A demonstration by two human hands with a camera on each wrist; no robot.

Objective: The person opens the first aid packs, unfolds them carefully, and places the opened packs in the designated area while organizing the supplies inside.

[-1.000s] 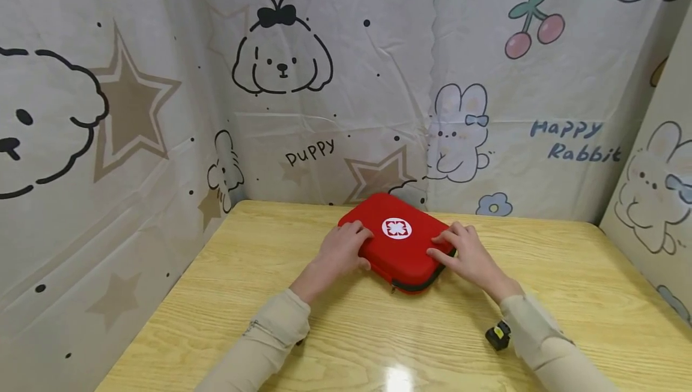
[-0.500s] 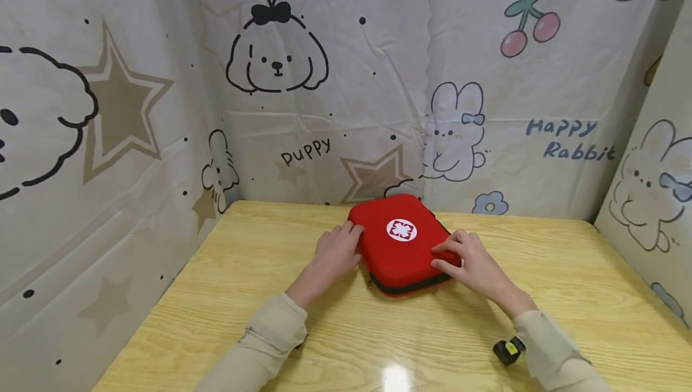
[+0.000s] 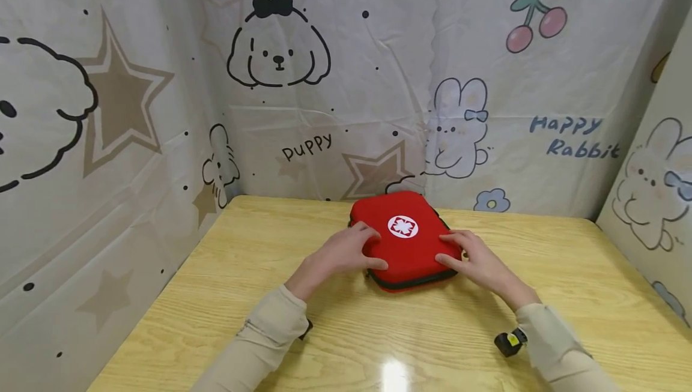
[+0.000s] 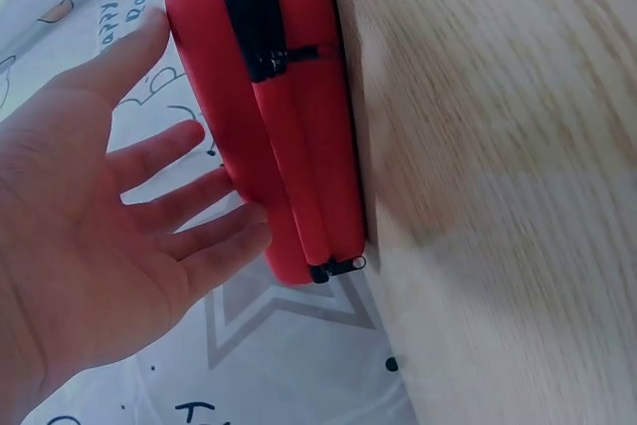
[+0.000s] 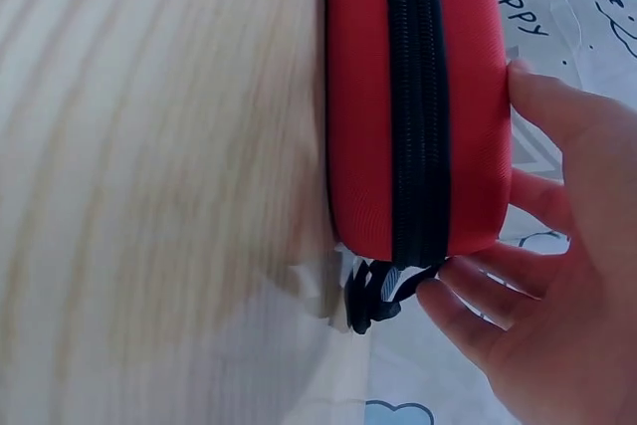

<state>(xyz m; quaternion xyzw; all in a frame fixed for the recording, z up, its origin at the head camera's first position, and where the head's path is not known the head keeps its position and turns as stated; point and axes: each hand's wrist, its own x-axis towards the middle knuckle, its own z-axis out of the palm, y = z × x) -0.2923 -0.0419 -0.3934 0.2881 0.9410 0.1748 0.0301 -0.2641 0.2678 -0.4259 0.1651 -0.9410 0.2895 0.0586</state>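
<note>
A red zippered first-aid case with a white round emblem on its lid lies closed on the table, turned at an angle. My left hand is at its left side, thumb and fingers spread over the lid's edge. In the left wrist view the fingers look relaxed, close beside the red shell and its zipper pull. At the right corner, my right hand touches the lid with its thumb. Its other fingers lie loosely along the case, near a black strap.
The case rests on a light wooden table, near its back edge. A printed curtain rises behind the table and along both sides. A small black device sits at the right wrist.
The case has turned on the table, its zippered front edge now facing more toward me. My left hand has shifted, its thumb now over the lid. The right hand has stayed near the right corner.
</note>
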